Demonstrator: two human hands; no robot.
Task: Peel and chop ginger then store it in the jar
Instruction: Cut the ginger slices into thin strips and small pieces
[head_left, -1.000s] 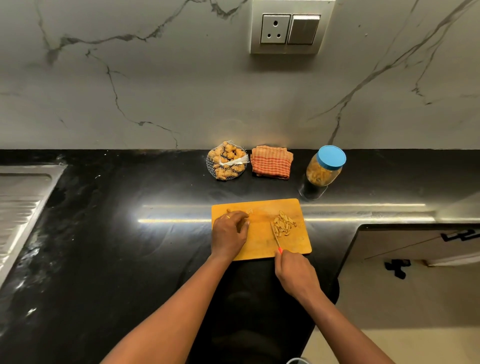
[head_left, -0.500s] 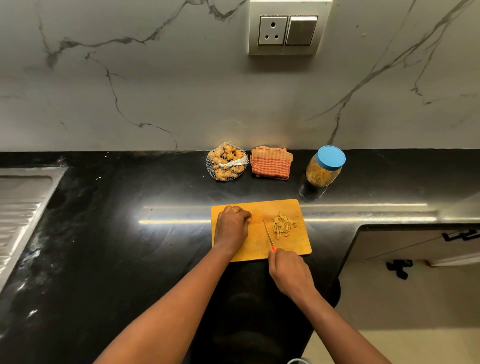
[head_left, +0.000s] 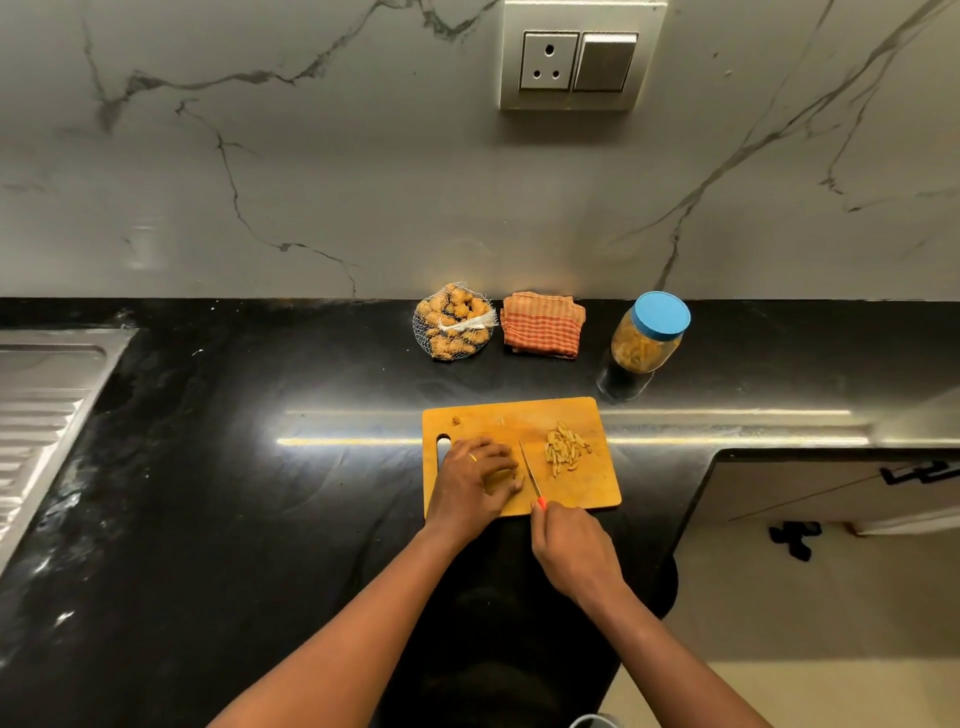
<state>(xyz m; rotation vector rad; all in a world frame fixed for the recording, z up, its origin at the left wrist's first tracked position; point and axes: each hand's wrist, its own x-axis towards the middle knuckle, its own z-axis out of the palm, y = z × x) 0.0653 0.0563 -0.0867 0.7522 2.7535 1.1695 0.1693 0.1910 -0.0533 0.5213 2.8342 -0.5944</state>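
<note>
1. Hands, head view: left hand (head_left: 475, 480) curled, fingertips pinning a ginger piece (head_left: 501, 474) to the cutting board (head_left: 519, 415); the piece is mostly hidden.
2. Right hand (head_left: 574, 551) grips the knife (head_left: 530, 470), blade just beside the left fingers. Judged: chopping step.
3. Cut strips (head_left: 565, 449) heaped right of the blade, clear of the cut.
4. Jar (head_left: 647, 340) behind the board, blue lid on, part-filled; storing not yet begun.
5. Netted ginger (head_left: 454, 322) and folded cloth (head_left: 543, 325) against the wall.

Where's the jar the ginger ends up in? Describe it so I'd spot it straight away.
Below the wall socket, on the black counter, three things line the wall. The jar is the rightmost, beyond the folded checked cloth and the net bag of ginger. It alone is clear, with a blue lid and yellowish pieces inside.
</note>
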